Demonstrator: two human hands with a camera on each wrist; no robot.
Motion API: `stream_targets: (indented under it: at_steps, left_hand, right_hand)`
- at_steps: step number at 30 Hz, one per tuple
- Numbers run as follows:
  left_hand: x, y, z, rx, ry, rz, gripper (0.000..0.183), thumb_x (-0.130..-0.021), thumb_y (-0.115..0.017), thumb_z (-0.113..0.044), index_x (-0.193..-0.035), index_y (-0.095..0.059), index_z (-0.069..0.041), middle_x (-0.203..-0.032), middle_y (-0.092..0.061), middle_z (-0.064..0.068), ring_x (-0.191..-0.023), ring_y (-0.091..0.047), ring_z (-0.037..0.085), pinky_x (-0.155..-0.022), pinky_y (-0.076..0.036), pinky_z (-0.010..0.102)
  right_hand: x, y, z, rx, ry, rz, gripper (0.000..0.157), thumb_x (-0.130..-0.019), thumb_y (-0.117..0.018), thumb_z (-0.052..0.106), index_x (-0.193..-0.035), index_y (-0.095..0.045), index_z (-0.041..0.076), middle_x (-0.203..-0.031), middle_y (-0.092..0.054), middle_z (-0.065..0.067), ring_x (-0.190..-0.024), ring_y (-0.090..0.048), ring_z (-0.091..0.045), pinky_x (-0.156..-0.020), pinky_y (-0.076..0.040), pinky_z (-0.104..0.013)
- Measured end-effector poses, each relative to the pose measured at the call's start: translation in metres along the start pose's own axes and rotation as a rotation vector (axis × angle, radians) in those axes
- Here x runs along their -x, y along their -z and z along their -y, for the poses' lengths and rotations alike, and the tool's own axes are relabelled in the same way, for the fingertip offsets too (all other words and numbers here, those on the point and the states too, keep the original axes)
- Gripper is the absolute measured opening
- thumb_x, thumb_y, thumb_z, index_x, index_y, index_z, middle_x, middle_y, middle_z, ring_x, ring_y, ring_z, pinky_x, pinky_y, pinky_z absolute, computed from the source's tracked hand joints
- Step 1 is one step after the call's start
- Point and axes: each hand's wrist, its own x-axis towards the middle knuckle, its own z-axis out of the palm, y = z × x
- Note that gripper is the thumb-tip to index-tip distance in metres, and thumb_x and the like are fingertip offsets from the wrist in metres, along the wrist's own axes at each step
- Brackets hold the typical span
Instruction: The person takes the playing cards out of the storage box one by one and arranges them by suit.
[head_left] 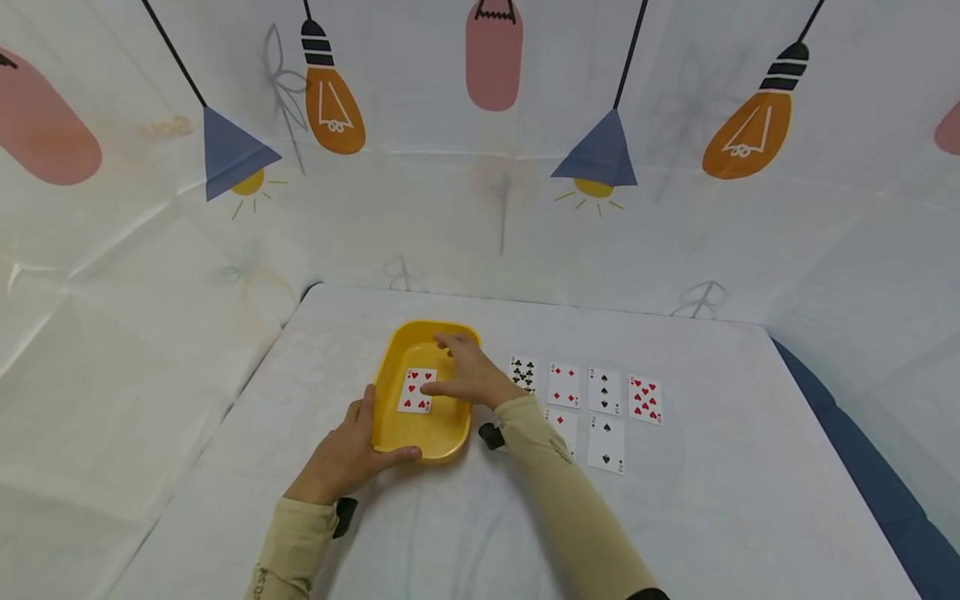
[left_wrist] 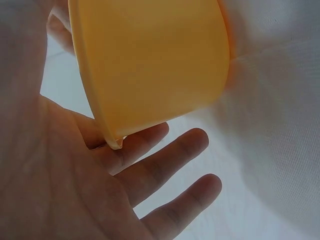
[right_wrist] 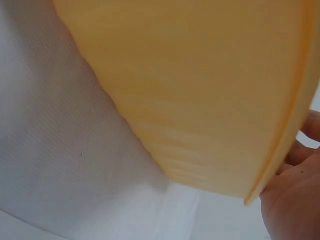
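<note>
A yellow tray (head_left: 420, 437) lies on the white table, and a hearts playing card (head_left: 413, 402) lies face up inside it. My left hand (head_left: 339, 457) holds the tray at its near left corner, thumb along the front edge and fingers along the left side. The left wrist view shows several fingers (left_wrist: 167, 165) stretched out past the tray's outer wall (left_wrist: 150, 65). Over the tray's right side hovers my right hand (head_left: 474, 377), thumb and fingers spread apart. Its thumb tip overlaps the card's right edge in the head view.
To the tray's right, cards lie face up in two rows, among them a clubs card (head_left: 523, 372), a diamonds card (head_left: 564, 385), a spades card (head_left: 604, 390), a hearts card (head_left: 646, 400) and a two of spades (head_left: 606, 443). My right forearm partly covers the lower row. Behind the table hangs a printed sheet (head_left: 450, 225).
</note>
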Motion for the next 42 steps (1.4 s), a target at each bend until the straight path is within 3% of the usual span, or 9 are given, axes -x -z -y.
stream_targets:
  at_steps: [8,16,22,31,42]
  left_hand:
    - [0.001,0.000,0.001,-0.003,-0.011,-0.005,0.134,-0.077,-0.070,-0.077,-0.159,-0.004,0.006,-0.150,-0.037,0.032,-0.104,-0.063,0.046,-0.094,-0.050,0.058]
    - [0.001,0.000,0.001,0.000,-0.013,-0.006,0.134,-0.077,-0.069,-0.077,-0.159,-0.004,0.006,-0.151,-0.036,0.031,-0.103,-0.063,0.045,-0.094,-0.050,0.058]
    - [0.001,0.000,0.000,0.010,-0.006,-0.002,0.132,-0.078,-0.071,-0.074,-0.160,-0.004,0.005,-0.152,-0.035,0.031,-0.103,-0.063,0.045,-0.094,-0.050,0.058]
    - [0.000,-0.001,0.003,0.014,-0.004,-0.007,0.132,-0.078,-0.071,-0.074,-0.160,-0.004,0.004,-0.151,-0.036,0.031,-0.103,-0.063,0.044,-0.093,-0.051,0.057]
    - [-0.001,-0.002,0.004,0.003,-0.012,-0.016,0.131,-0.078,-0.071,-0.074,-0.160,-0.004,0.005,-0.151,-0.036,0.031,-0.102,-0.063,0.044,-0.093,-0.051,0.058]
  right_hand:
    - [-0.013,-0.005,0.008,0.141,-0.036,0.063,0.095,-0.081,-0.083,0.051,-0.155,-0.040,0.009,-0.148,-0.047,-0.011,-0.133,-0.047,-0.024,-0.112,-0.040,-0.039]
    - [-0.025,-0.012,0.009,0.301,-0.014,0.127,0.097,-0.079,-0.083,0.055,-0.155,-0.041,0.012,-0.156,-0.041,-0.013,-0.140,-0.043,-0.027,-0.116,-0.034,-0.040]
    - [-0.025,-0.018,0.011,0.382,-0.048,0.161,0.099,-0.078,-0.082,0.058,-0.157,-0.039,0.018,-0.157,-0.040,-0.010,-0.139,-0.044,-0.031,-0.116,-0.034,-0.044]
    - [-0.026,-0.025,0.012,0.564,0.008,0.206,0.099,-0.079,-0.078,0.063,-0.157,-0.038,0.016,-0.156,-0.044,-0.006,-0.143,-0.040,-0.027,-0.118,-0.031,-0.047]
    - [-0.026,-0.027,0.011,0.631,0.044,0.211,0.093,-0.081,-0.076,0.062,-0.155,-0.041,0.016,-0.150,-0.048,-0.006,-0.134,-0.045,-0.024,-0.114,-0.037,-0.043]
